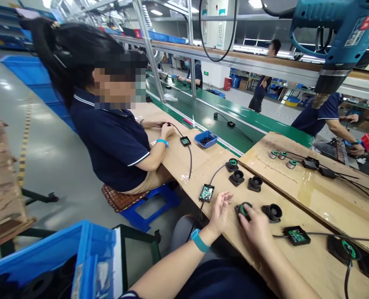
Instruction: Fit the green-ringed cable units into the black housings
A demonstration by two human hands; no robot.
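My right hand is on a black square-flanged housing with a green round insert lying on the cardboard-covered bench, its thumb and fingers closed about the top. To the left, my left hand hovers with slightly curled, spread fingers and holds nothing; a blue band circles that wrist. Beside it lies a black box with a bare green circuit board, wired to another housing with a green insert. Black housings without visible green inserts surround my right hand. Another open circuit-board box lies farther right.
A co-worker sits at left, handling a cabled part near a small blue tray. A blue power tool hangs at upper right. A green conveyor runs behind the bench. A blue bin stands lower left.
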